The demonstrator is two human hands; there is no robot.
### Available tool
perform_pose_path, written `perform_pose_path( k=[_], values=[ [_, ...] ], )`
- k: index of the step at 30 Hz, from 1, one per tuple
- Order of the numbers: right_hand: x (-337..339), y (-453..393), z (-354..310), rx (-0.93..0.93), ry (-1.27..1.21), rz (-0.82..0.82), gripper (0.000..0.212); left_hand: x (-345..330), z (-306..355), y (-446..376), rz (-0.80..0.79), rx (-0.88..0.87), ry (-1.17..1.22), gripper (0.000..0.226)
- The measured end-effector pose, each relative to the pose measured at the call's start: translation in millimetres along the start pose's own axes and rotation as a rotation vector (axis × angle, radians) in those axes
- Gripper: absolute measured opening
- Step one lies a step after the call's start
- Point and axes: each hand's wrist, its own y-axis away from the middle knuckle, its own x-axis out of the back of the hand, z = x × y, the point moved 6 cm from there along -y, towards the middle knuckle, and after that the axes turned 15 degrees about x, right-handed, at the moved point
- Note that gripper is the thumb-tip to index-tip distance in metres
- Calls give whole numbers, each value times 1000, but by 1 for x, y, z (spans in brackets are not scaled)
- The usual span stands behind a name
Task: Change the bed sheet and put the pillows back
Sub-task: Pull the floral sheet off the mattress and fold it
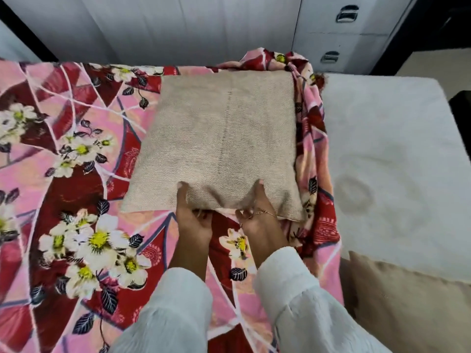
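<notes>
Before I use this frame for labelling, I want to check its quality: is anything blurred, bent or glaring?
Head view: the pillow weave and both hands are fairly sharp; the floral sheet smears toward the left edge; wide-angle bending curves the wardrobe lines; light is soft, with glare only on the handles.

Ahead of me, past the far edge of the bed, stands a pale grey cabinet (178,29) with smooth flat doors. To my right it carries two drawers, each with a shiny metal handle (347,13). Dark vertical frames edge the view at the far left and far right. A strip of beige floor (433,63) shows at the upper right. Soft, even daylight falls over everything.
</notes>
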Motion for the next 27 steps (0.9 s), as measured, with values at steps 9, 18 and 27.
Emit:
perform_pose_path(
  k=[9, 18, 27],
  values=[
    [-7, 4, 10, -70, -183, -7, 32, -2, 18, -8, -253, -15, 180, 64],
    [-30, 31, -64, -54, -418, -393, 13, -70, 17, 66, -508, -132, 251, 42],
    [29, 59, -197, 85, -423, -637, 19, -140, -81, 158, -825, -146, 244, 54]
  ],
)
